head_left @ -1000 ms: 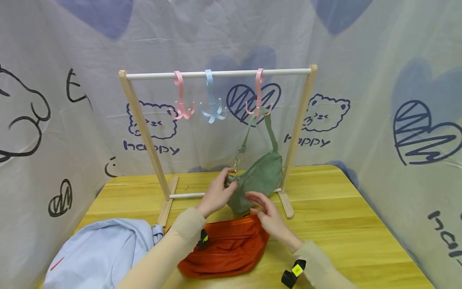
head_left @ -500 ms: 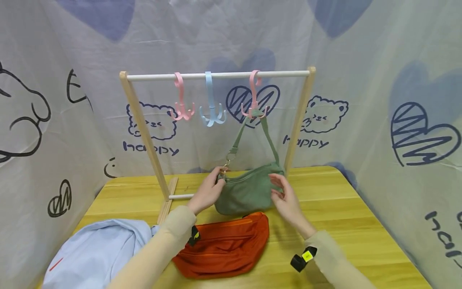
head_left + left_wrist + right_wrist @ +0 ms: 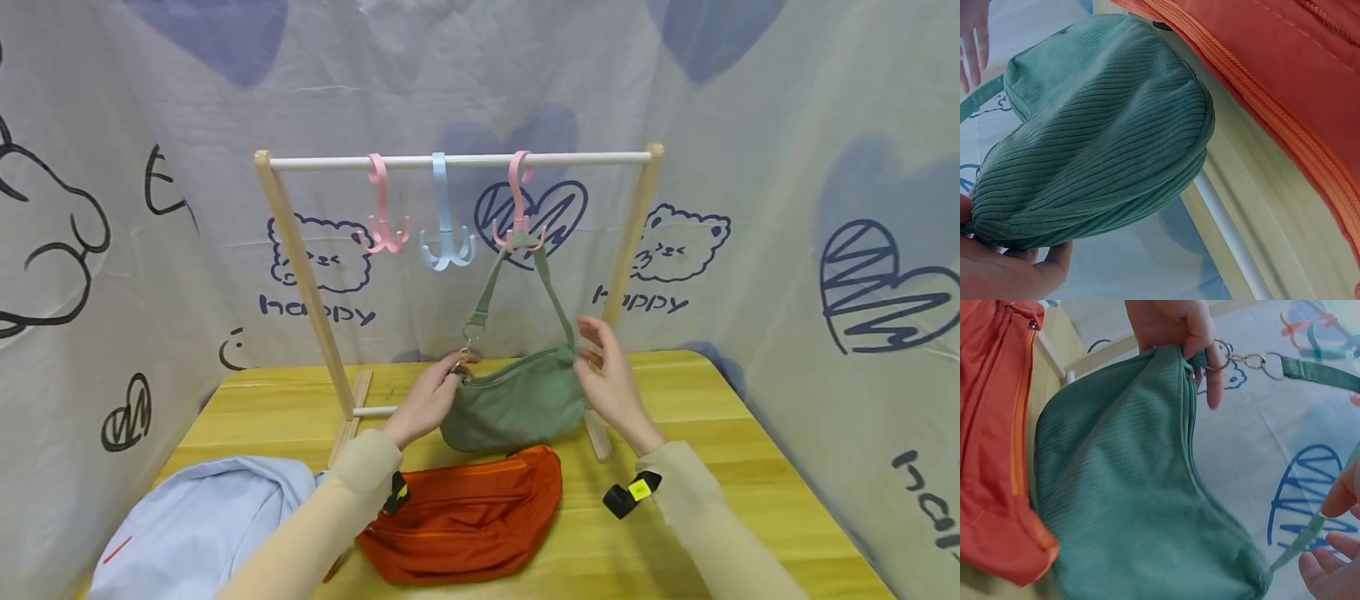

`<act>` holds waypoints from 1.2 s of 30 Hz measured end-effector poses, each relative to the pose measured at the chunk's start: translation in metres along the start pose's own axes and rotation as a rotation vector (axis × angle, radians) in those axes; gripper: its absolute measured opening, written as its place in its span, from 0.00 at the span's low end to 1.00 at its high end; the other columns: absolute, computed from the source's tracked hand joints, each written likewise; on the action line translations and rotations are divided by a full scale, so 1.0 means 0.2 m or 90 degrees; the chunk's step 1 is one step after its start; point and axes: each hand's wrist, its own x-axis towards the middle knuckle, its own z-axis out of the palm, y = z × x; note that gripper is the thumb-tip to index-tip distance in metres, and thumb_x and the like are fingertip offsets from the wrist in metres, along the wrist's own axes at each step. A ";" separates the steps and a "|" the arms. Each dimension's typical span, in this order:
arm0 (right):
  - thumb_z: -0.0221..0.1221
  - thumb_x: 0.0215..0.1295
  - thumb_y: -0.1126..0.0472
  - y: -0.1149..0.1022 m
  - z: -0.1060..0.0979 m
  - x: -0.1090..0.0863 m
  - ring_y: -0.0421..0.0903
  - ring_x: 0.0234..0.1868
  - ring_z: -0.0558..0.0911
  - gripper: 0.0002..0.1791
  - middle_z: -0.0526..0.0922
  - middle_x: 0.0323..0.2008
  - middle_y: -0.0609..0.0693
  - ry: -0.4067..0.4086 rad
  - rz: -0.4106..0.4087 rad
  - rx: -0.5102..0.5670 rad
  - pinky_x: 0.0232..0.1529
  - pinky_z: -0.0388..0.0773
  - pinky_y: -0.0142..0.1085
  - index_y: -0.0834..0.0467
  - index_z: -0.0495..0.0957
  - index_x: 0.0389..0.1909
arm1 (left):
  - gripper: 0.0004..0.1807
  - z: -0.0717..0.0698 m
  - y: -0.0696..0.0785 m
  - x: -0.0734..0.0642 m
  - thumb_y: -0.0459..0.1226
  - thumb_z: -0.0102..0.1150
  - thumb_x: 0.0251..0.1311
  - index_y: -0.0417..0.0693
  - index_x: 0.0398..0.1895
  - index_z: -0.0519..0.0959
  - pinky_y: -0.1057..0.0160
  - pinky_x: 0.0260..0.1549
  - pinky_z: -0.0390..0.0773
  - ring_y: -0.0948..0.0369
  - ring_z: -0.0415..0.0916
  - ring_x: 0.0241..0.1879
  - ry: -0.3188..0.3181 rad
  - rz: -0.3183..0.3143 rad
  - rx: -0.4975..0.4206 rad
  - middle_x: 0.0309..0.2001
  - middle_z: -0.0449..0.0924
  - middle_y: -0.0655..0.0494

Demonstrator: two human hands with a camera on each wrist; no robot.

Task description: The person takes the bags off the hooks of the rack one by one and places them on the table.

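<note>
A green ribbed shoulder bag (image 3: 517, 404) hangs by its strap (image 3: 552, 296) from the right-hand pink hook hanger (image 3: 519, 212). My left hand (image 3: 427, 400) pinches the bag's left top corner, beside the metal rings (image 3: 1254, 360) that join the strap. At the other end, my right hand (image 3: 611, 379) is beside the strap's base with fingers loosely bent; in the right wrist view its fingertips (image 3: 1340, 495) lie right at the strap. The left wrist view shows the bag's ribbed underside and, at the upper left, the right hand's straight fingers.
An orange-red waist bag (image 3: 465, 521) lies on the wooden table (image 3: 712, 450) just in front of the green bag. A light blue backpack (image 3: 202, 525) is at the left. The wood-and-white rack (image 3: 303, 275) also carries a pink hanger (image 3: 382, 208) and a blue hanger (image 3: 443, 217).
The green bag has swung left and turned to face me more broadly, and its pink hanger has slid left. My right hand has moved right and up from the bag's front to the strap's right end.
</note>
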 end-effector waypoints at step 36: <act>0.47 0.78 0.49 -0.33 0.08 0.35 0.50 0.34 0.75 0.19 0.81 0.37 0.61 -0.019 -0.027 -0.076 0.36 0.69 0.37 0.61 0.76 0.44 | 0.16 -0.08 0.34 0.18 0.37 0.44 0.77 0.33 0.50 0.78 0.59 0.45 0.84 0.60 0.79 0.33 -0.008 0.066 -0.222 0.31 0.79 0.54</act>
